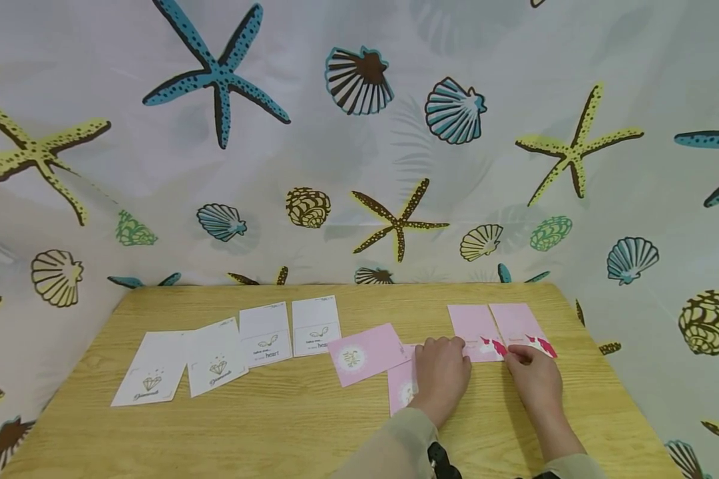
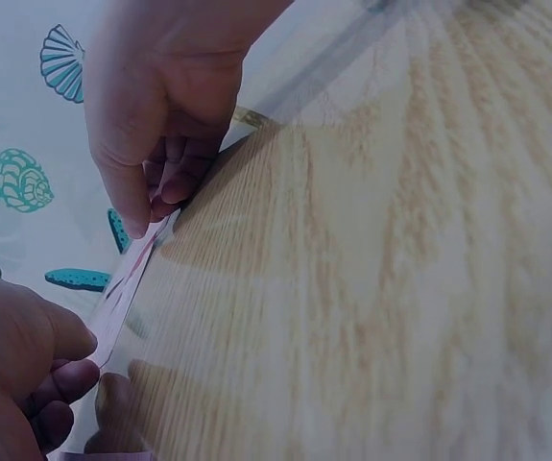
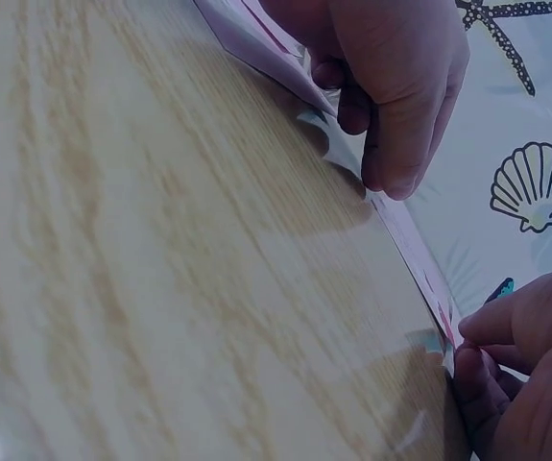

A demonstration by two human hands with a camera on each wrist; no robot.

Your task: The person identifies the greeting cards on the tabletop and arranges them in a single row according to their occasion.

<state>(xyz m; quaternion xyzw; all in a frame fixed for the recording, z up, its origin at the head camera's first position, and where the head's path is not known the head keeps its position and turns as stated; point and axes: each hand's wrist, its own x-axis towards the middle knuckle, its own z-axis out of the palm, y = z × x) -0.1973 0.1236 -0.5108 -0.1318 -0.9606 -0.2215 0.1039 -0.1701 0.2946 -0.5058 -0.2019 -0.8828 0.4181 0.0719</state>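
Observation:
Two pink cards with a red unicorn print lie side by side at the right of the table: a left unicorn card (image 1: 471,323) and a right unicorn card (image 1: 517,320). My left hand (image 1: 443,376) pinches the left one at its lower left corner, with the back of the hand upward. The right hand (image 1: 539,380) pinches the lower left corner of the right one between thumb and forefinger. Under my left wrist lies a pink card (image 1: 399,389), partly hidden, overlapped by another pink card (image 1: 368,352) with a white round print.
Two white diamond-print cards, one left (image 1: 150,359) and one beside it (image 1: 216,346), lie on the wooden table (image 1: 216,432). Two white wing-print cards, one (image 1: 265,322) and another (image 1: 314,316), lie right of them. A shell-print curtain (image 1: 335,153) stands behind.

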